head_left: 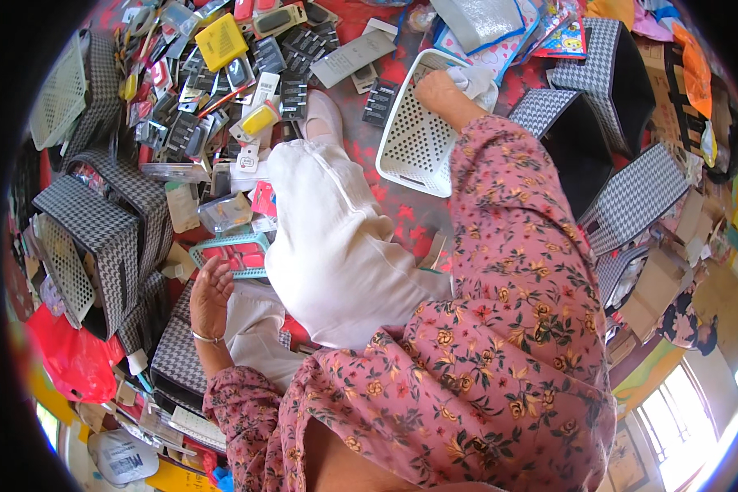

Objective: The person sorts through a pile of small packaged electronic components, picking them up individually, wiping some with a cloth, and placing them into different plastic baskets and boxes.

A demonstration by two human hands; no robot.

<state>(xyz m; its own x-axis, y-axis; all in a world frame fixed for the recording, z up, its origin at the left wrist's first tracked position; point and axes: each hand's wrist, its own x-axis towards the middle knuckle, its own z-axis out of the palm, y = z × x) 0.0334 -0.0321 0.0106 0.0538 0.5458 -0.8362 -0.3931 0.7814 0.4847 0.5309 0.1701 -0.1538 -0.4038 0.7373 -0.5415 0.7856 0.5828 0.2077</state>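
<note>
My right hand [444,97] reaches into the far end of a white perforated plastic basket [414,168]. Its fingers are curled down and closed, and what they hold, if anything, is hidden. A crumpled white cloth or wrap [474,79] lies against that hand at the basket's far right corner. My left hand [212,291], with a bracelet at the wrist, hovers open beside my knee, its fingers loosely bent and holding nothing. Just past its fingertips sits a small turquoise-rimmed basket [258,239] with red-pink items inside.
Small packaged goods [197,98] are heaped at the far left, with a yellow box [221,41] on top. Houndstooth storage boxes [90,225] stand on the left, and more open ones [644,193] on the right. A red plastic bag [70,357] lies at the left.
</note>
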